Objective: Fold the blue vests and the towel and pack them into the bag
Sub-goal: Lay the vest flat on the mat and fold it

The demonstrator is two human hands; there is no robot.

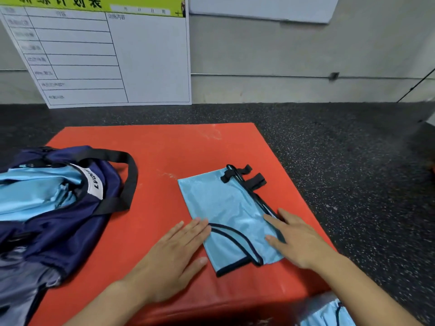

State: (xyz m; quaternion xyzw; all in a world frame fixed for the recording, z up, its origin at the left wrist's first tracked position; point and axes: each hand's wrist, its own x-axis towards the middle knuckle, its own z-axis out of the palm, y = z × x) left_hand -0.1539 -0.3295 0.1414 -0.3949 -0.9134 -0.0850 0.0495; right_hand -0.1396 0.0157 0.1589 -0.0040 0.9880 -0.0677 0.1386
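Fingers [188,231] of the left hand [174,257] were laid out straight and flat, gripping nothing, their tips resting on the left edge of a folded blue vest [226,215] that was spread on a red mat [164,149]. Well to the left of those fingers, a navy bag [70,222] with black handles and a white label was seen lying open, and light blue fabric [30,191] was packed inside it. Beyond the fingertips, black straps [249,177] were seen at the far end of the vest. To the right, the right hand [299,238] was pressed flat on the vest's right edge, its fingers likewise straight and holding nothing. Nearer than the right wrist, at the bottom edge of the view, another piece of light blue cloth [329,314] was partly seen. Far beyond both hands, a white board [106,55] with a green header was propped against the wall.
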